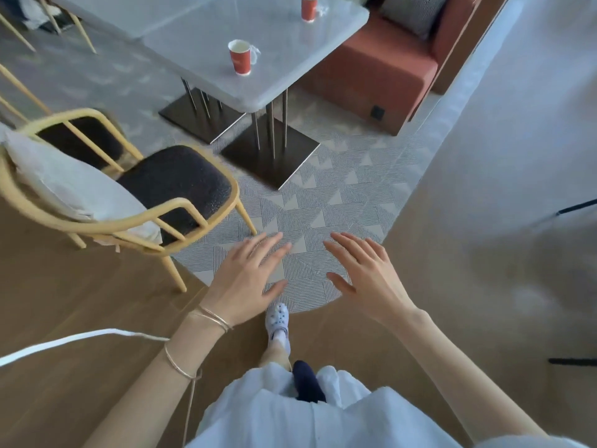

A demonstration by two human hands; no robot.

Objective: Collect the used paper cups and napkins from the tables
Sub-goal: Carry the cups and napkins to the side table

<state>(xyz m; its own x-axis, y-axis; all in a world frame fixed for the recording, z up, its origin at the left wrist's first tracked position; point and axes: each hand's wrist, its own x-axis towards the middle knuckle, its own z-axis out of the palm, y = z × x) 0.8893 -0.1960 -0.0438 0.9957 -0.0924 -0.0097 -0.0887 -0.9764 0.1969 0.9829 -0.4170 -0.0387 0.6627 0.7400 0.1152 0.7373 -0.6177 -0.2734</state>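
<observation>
Both our left hand and right hand are spread flat and empty; the upright cup stands well ahead, slightly nearer our left hand.

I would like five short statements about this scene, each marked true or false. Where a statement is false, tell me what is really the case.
1. The left hand and right hand are both empty, fingers straight. True.
2. The near red cup lies tipped over on the table. False: it stands upright.
3. A second red cup stands farther back on the table. True.
4. The chair has a red seat. False: the chair has a black seat and a yellow frame.
5. A crumpled white napkin lies beside the near red cup. True.
</observation>
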